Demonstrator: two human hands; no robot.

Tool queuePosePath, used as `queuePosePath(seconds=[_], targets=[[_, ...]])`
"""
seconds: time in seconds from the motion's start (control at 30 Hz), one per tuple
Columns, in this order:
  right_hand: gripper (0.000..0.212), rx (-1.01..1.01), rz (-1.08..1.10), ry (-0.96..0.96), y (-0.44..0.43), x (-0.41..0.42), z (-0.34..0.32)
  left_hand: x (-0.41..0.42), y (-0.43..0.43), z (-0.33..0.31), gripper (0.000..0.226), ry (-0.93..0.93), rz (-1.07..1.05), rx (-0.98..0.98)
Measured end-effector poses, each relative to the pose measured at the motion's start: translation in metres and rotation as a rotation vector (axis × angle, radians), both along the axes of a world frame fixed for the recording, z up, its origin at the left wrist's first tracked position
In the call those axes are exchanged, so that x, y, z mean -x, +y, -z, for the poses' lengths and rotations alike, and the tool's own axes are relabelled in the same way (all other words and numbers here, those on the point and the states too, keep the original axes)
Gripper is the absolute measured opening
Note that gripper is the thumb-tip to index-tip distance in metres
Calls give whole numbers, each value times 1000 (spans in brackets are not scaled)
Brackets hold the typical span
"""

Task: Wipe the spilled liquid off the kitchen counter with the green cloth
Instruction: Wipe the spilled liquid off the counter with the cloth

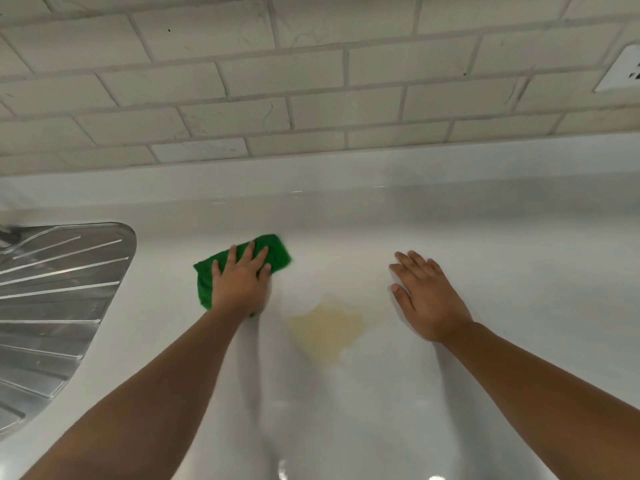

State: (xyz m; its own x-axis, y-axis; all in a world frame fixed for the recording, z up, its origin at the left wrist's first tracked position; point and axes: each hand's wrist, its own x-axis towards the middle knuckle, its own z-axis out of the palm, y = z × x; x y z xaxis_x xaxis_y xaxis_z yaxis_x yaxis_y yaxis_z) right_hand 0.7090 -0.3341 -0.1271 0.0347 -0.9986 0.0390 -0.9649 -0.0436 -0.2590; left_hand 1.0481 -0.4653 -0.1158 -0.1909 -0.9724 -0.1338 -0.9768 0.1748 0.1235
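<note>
Green cloth (276,252) lies as a rough rectangle on the white bench (485,237), left of centre, pressed flat under the left hand (240,282). That hand's grip is apart: the fingers lie straight and spread across the cloth, curling round nothing, with green fabric showing beyond the fingertips and to the left of the wrist. The spilled liquid (329,327), a pale yellow-brown puddle, sits on the bench just to the right of the cloth and nearer the person, not touching it. The puddle lies between the two forearms. The right hand (427,299) rests palm down on the bare bench to the right of the puddle, its grip also apart, fingers straight and holding nothing. A ribbed steel draining board (59,282) fills the left edge. Behind the bench rises a wall of pale brick-shaped tiles (277,81), with a white socket (623,69) at the far right
</note>
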Motion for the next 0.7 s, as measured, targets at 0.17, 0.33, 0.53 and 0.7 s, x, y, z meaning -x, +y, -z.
queuePosePath(seconds=[0.17,0.33,0.53,0.7], targets=[[68,-18,2,10,0,0,-1,63,26,-1,54,-9,189,-32],[70,-33,2,21,0,0,-1,20,73,3,59,162,561,-62],[71,-29,-5,11,2,0,-2,-36,39,6,67,176,278,50],[71,-27,-5,10,1,0,-2,29,16,6,51,27,21,33]])
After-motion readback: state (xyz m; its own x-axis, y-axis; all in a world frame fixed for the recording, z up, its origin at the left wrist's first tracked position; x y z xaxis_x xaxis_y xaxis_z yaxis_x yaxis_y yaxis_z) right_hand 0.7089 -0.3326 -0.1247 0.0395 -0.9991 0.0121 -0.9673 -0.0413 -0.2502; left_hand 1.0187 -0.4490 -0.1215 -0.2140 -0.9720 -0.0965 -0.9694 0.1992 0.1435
